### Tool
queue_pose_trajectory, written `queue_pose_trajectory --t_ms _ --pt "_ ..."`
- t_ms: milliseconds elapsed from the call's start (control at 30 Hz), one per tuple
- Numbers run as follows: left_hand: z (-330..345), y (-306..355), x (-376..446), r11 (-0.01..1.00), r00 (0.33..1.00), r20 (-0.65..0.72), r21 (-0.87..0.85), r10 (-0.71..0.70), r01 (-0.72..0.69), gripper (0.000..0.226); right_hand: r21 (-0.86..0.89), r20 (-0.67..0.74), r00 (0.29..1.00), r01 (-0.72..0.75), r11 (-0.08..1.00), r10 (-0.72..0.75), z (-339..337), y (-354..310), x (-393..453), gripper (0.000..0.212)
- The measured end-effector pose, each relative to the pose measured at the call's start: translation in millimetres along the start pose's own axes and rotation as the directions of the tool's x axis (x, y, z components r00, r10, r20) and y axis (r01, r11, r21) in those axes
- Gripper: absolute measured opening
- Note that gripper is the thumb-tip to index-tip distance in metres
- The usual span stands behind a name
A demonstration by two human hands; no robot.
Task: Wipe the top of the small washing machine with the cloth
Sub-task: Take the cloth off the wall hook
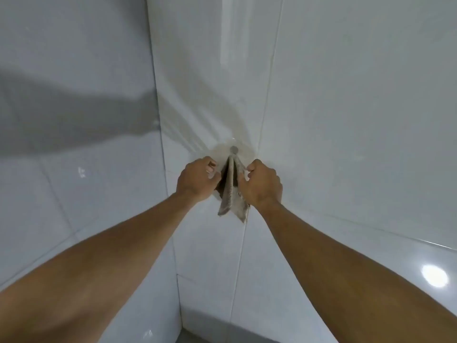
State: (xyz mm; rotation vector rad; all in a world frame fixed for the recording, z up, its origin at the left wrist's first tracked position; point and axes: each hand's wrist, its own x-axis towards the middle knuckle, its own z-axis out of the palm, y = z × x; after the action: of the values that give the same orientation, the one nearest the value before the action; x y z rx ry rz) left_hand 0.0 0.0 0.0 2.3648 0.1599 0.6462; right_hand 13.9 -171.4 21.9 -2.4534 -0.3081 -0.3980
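both arms reached up to mid-frame, where a grey-beige cloth (232, 191) hung from a hook (234, 149) on the tiled wall (346, 107). the hook sat on a roundish pad or stain, just right of the wall corner that ran down the centre-left of the frame.

left hand (197, 179) was at the cloth's left edge, fingers curled in, thumb and forefinger looking pinched at the fabric near the top. right hand (262, 184) mirrored it on the right edge, fist closed, apparently nipping the cloth's upper corner. contact points were small and partly behind the knuckles, so "pinching cloth" is my read, not certain.

why two hands: the cloth was draped over the hook in a narrow fold, peak at the hook, tails hanging just below the wrists. gripping each side near the top would let it be spread and lifted off without snagging. my guess is this was the fetch step; no wiping done yet.

hidden / unclear:
- washing machine not in view at all. can't say where it sat relative to the wall.
- cloth's inner side was in shadow between the hands; couldn't tell if it had a loop or just hung over the hook.
- dark band across upper left was a shadow on the tiles, source out of frame.
- bright spot at lower right was a light reflection on glossy tile.
- bottom centre showed a grey strip, maybe floor, too little to tell.
- elbows cut off at the lower corners.
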Motion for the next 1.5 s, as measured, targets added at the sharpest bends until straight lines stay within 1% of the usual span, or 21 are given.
queue_pose_trajectory --t_ms 100,133,233,300,433,500,600,667,767,867,933,1000,1067,1167,1200,1267,1300,1367,1400,1433,1500 --pt "7.1 -1.1 15.8 0.997 1.0 -0.007 -0.073 0.015 -0.015 0.023 0.021 -0.041 0.997 -0.057 0.998 0.058 13.6 -6.3 12.1 0.023" --pt "7.6 3.5 16.8 0.996 1.0 -0.002 -0.084 0.0 0.0 0.019 0.021 -0.044 0.996 -0.082 0.996 0.083 16.2 -8.0 13.4 0.02" --pt "15.5 6.0 26.4 0.986 1.0 -0.014 -0.169 -0.001 -0.001 0.013 0.095 -0.056 0.99 -0.125 0.988 0.13 22.7 -9.7 20.0 0.013" --pt "17.9 6.2 30.2 0.981 1.0 -0.013 -0.193 -0.005 0.002 0.011 0.134 -0.084 0.986 -0.131 0.982 0.143 22.6 -10.4 24.0 0.011" --pt "12.2 8.8 34.7 0.977 0.999 -0.032 -0.214 -0.026 0.018 0.011 0.21 -0.152 0.981 -0.083 0.974 0.116 11.4 -7.9 30.1 0.006" --pt "3.2 9.8 37.2 0.968 0.999 -0.008 -0.247 -0.04 0.036 0.011 0.243 -0.183 0.98 -0.037 0.969 0.083 0.9 -5.4 35.0 0.006" --pt "-14.7 13.0 39.1 0.964 0.994 0.109 -0.265 0.018 0.012 0.014 0.28 -0.159 0.987 0.067 0.958 -0.023 -17.8 -3.3 42.1 0.007" --pt "-27.5 16.5 38.4 0.959 0.975 0.212 -0.283 0.07 -0.007 0.018 0.301 -0.118 0.988 0.135 0.944 -0.103 -30.9 -2.4 44.0 0.008" --pt "-43.8 29.2 30.3 0.949 0.933 0.339 -0.316 0.117 -0.004 0.022 0.416 -0.017 0.989 0.138 0.899 -0.144 -50.3 -0.5 39.6 0.011" --pt "-56.5 46.5 12.7 0.922 0.87 0.473 -0.383 0.137 0.063 0.033 0.524 0.075 0.984 0.098 0.846 -0.161 -67.8 3.5 27.2 0.012" --pt "-60.3 58.8 -2.7 0.891 0.812 0.559 -0.439 0.169 0.116 0.037 0.567 0.098 0.982 0.08 0.82 -0.163 -78.1 9.1 15.3 0.012" --pt "-62.4 71.5 -19.8 0.848 0.764 0.621 -0.49 0.177 0.202 0.033 0.591 0.103 0.98 0.078 0.803 -0.171 -87.1 15.8 2.0 0.013" --pt "-61.6 84.2 -37.4 0.82 0.749 0.645 -0.504 0.151 0.27 0.023 0.605 0.116 0.977 0.072 0.793 -0.178 -94.7 25.5 -12.3 0.014" --pt "-55.7 102.3 -65.8 0.813 0.769 0.627 -0.508 0.122 0.286 0.011 0.599 0.134 0.974 0.068 0.798 -0.184 -105.9 43.1 -37.4 0.018" --pt "-53.5 105.3 -71.4 0.813 0.783 0.61 -0.513 0.119 0.276 0.009 0.562 0.12 0.976 0.083 0.823 -0.18 -106.9 48.1 -43.0 0.022" --pt "-45.4 117.7 -92.8 0.817 0.809 0.577 -0.516 0.11 0.257 0.007 0.448 0.039 0.984 0.136 0.884 -0.171 -113.9 64.4 -66.0 0.027" --pt "-41.4 125.3 -105.2 0.816 0.816 0.567 -0.521 0.111 0.251 0.006 0.422 -0.008 0.985 0.157 0.893 -0.17 -118.4 72.7 -80.5 0.023" --pt "-32.4 138.8 -127.4 0.805 0.826 0.554 -0.536 0.107 0.255 0.004 0.469 -0.052 0.989 0.148 0.871 -0.14 -125.4 90.5 -110.8 0.008" --pt "-27.8 144.5 -137.1 0.799 0.83 0.548 -0.541 0.099 0.262 0.004 0.514 -0.041 0.993 0.116 0.85 -0.11 -127.9 100.1 -125.5 0.007" --pt "-23.4 152.0 -149.5 0.793 0.835 0.543 -0.545 0.089 0.271 0.005 0.553 -0.004 0.996 0.081 0.829 -0.094 -132.1 111.2 -141.7 0.011" --pt "-14.8 166.6 -172.6 0.791 0.845 0.531 -0.543 0.063 0.283 0.008 0.587 0.13 0.986 0.009 0.809 -0.105 -138.4 132.7 -171.0 0.02"
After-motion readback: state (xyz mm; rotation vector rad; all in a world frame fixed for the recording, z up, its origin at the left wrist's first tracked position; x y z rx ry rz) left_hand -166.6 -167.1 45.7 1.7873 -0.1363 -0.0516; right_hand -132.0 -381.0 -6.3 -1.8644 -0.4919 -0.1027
